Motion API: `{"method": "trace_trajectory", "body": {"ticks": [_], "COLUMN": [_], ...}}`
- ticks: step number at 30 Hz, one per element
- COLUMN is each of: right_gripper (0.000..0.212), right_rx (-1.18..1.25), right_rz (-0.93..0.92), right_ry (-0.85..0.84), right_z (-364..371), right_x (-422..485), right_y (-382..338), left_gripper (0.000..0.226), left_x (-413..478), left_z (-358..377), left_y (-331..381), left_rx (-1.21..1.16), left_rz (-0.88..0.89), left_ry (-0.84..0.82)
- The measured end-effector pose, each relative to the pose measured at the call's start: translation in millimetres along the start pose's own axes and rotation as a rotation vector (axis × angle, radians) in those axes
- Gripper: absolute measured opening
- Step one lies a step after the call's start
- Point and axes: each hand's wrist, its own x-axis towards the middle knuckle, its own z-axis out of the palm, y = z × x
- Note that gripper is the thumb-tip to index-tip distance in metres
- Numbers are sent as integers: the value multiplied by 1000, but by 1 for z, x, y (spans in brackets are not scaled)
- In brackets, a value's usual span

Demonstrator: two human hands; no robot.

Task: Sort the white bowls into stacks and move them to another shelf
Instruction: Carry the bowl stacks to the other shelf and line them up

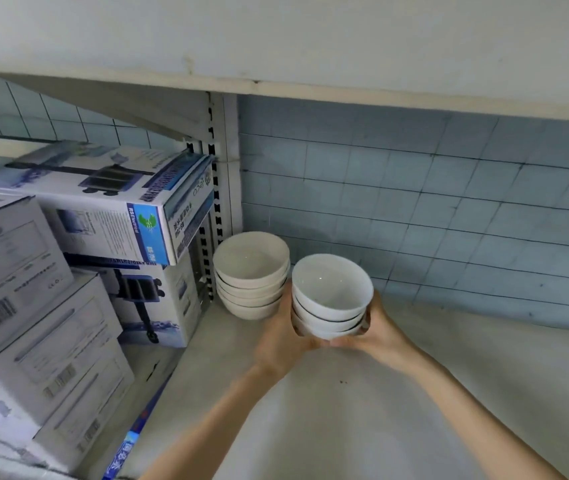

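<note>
Far left I see boxes [68, 237] crowding the shelf [483, 375] edge. Next, a stack [251, 275] of four bowls sits in the corner by the upright. My left hand [283, 330] and right hand [380, 327] are both curled closed around a second stack [331, 299], three bowls, just beside the first. I can't tell if it rests on the shelf. I judge the risk is clipping the corner stack's rim, or the top bowl sliding if I tilt.
</note>
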Motion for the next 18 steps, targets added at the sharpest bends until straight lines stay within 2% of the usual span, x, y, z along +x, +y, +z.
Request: {"method": "trace_trajectory", "body": {"ticks": [8,14,18], "right_gripper": [94,91,84], "right_rx": [-6,-31,-135], "right_rz": [-10,-3,21], "right_ry": [-6,25,52], "right_z": [-10,-9,-7], "right_x": [27,25,7], "right_y": [9,11,-5], "left_gripper": [98,97,92], "left_x": [6,2,-7], "left_z": [21,21,11], "left_y": [-7,5,6], "left_rx": [-79,-72,18], "left_rz": [5,-1,6], "left_ry": [175,152,72]}}
